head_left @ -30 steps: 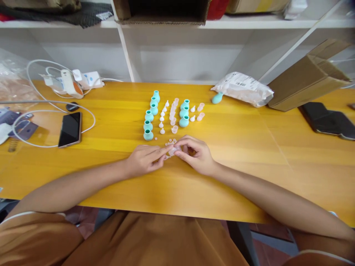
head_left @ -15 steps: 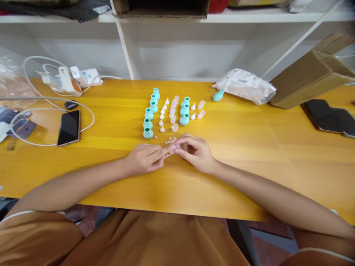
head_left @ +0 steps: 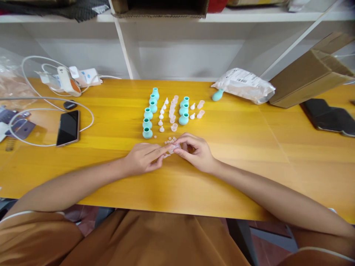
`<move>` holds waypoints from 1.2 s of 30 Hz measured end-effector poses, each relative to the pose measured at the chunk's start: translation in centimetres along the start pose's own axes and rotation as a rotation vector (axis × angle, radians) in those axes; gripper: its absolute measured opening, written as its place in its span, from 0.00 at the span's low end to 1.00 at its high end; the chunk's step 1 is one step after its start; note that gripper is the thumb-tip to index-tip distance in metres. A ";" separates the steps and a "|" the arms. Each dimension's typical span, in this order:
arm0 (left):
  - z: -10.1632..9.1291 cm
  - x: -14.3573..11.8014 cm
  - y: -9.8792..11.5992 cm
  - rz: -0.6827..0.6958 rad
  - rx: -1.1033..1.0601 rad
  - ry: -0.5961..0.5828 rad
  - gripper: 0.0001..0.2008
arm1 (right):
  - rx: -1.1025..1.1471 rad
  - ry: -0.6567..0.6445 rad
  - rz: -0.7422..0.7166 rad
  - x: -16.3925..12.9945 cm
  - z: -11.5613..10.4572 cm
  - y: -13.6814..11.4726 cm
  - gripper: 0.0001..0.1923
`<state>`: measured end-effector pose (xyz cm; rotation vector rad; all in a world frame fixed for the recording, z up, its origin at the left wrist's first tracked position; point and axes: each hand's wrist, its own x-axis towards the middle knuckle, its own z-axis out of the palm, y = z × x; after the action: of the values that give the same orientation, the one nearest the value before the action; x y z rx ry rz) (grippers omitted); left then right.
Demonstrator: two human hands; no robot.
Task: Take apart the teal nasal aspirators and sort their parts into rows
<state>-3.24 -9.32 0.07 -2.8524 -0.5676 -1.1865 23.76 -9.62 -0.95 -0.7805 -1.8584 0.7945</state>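
My left hand (head_left: 144, 158) and my right hand (head_left: 197, 152) meet at the middle of the yellow table (head_left: 249, 155). Their fingertips pinch a small clear plastic piece (head_left: 173, 148) between them. Several tiny pale rings (head_left: 170, 140) lie just beyond the fingers. Further back stand rows of teal bulbs (head_left: 148, 123), small white cones (head_left: 161, 122) and clear pink caps (head_left: 173, 111). Another short row of teal bulbs (head_left: 184, 110) stands to the right, with white cones and pink caps (head_left: 200, 109) beside it.
A phone (head_left: 68, 128) lies at the left inside a white cable loop (head_left: 88, 122), near chargers (head_left: 69, 78). At the back right sit a plastic mailer bag (head_left: 244, 85), a lone teal bulb (head_left: 217, 95), a cardboard box (head_left: 310, 72) and a dark case (head_left: 327, 118). White shelving (head_left: 188, 55) stands behind.
Both hands stay together at the same spot on the small clear piece. The view has shifted slightly; nothing on the table has moved.
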 end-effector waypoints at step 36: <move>0.2 0.3 -0.9 -0.089 -0.186 -0.182 0.02 | 0.096 -0.007 0.027 0.2 -0.7 1.0 0.12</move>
<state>-3.19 -8.39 0.06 -3.1473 -0.6268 -1.0492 24.48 -8.79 -1.39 -0.7441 -1.8056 0.8975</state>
